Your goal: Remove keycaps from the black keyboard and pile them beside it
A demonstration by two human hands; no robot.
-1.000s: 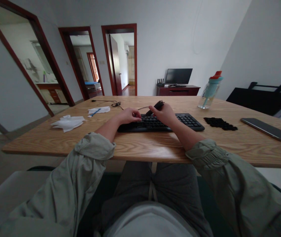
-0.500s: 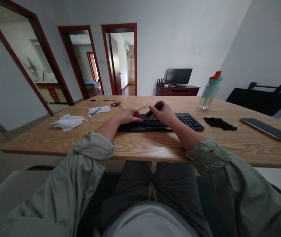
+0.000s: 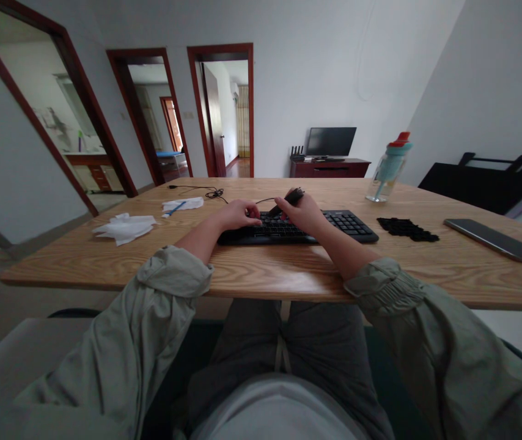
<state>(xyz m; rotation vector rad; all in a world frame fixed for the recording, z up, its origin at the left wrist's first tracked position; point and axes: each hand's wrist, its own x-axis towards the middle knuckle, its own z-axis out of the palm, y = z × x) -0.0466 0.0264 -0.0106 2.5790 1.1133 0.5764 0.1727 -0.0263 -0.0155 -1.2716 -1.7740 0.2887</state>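
A black keyboard (image 3: 348, 227) lies on the wooden table in front of me, long side towards me. My left hand (image 3: 239, 215) rests over its left part, fingers curled and the thumb close to the forefinger; whatever lies between the tips is too small to make out. In my right hand (image 3: 304, 212) is a thick black handheld tool (image 3: 294, 197), wrapped by the fingers. It is tilted, upper end to the right, lower end down at the middle keys. The exact kind of tool is unclear, and both hands hide part of the keys.
On the wooden table (image 3: 270, 275), crumpled white tissue (image 3: 126, 228) and a blue-and-white stick (image 3: 176, 208) on another tissue (image 3: 194, 203) lie left. A coiled cable (image 3: 215, 194) is behind. Right are small black pieces like keycaps (image 3: 405, 228), a water bottle (image 3: 382, 177) and a dark phone-like slab (image 3: 494, 239).
The black tool has tipped very slightly lower in my right hand. My left hand keeps its place on the keyboard, and the whole view has shifted a little.
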